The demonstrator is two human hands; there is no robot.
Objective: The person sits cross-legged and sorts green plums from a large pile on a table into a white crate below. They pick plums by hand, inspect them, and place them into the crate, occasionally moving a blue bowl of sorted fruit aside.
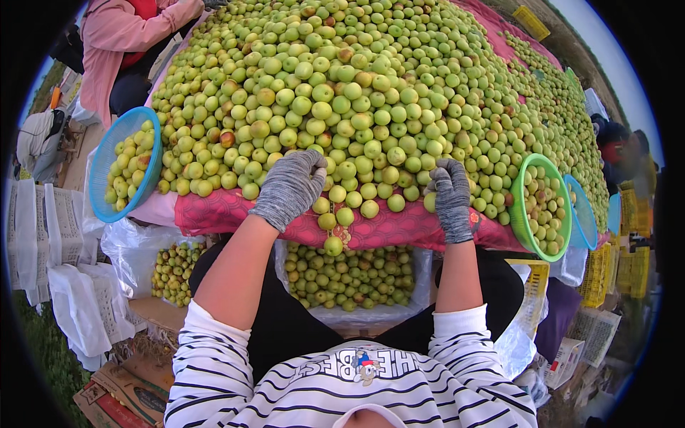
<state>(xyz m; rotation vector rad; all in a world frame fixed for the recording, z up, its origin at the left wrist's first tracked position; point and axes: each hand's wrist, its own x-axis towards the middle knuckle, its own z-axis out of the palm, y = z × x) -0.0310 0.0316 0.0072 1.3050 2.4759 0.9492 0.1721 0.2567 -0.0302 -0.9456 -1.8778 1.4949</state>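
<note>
A large heap of green jujubes, some with reddish-brown patches, covers the red patterned cloth before me. My left hand, in a grey knit glove, is at the near edge of the heap with its fingers curled among the fruit. To the right, my right hand, gloved alike, is also curled, close to several jujubes. Whether either hand holds a fruit is hidden by the fingers. Between my hands, a few jujubes lie at the cloth's edge, above a plastic-lined crate of jujubes between my legs.
A blue basket of jujubes stands left, a green basket right, with another blue basket beyond. More jujubes sit in clear plastic low left. Yellow crates stand right. A person in a pink jacket is at upper left.
</note>
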